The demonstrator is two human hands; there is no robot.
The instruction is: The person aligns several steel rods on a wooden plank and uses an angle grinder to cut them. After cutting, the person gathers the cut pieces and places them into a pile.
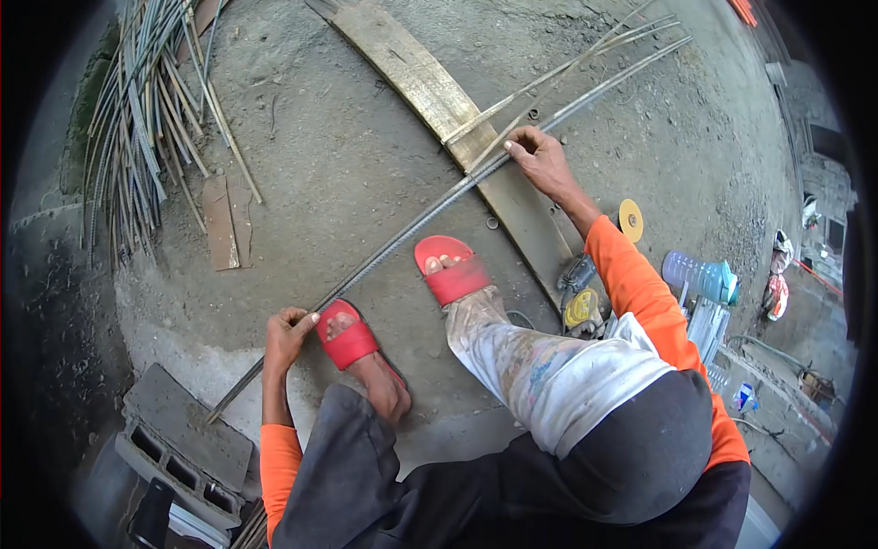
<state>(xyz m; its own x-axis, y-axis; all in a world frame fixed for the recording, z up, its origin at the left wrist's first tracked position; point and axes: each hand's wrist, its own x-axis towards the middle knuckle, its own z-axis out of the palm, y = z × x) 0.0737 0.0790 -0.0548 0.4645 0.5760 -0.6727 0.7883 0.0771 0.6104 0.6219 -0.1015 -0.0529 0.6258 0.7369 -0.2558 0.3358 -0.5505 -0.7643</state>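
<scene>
A long ribbed steel bar slants from the lower left to the upper right, crossing over a wooden plank. My left hand pinches it near its lower end, just beside my left foot in a red slipper. Farther up, where the bar lies over the plank, my right hand has thumb and fingers closed at the bar; the exact contact is partly hidden. Several more thin bars rest across the plank beyond my right hand. My right foot, in another red slipper, stands between bar and plank.
A heap of loose steel bars lies at the far left, near brown cardboard. A hollow concrete block sits lower left. By my right arm are a yellow disc, a dark tool and a plastic bottle.
</scene>
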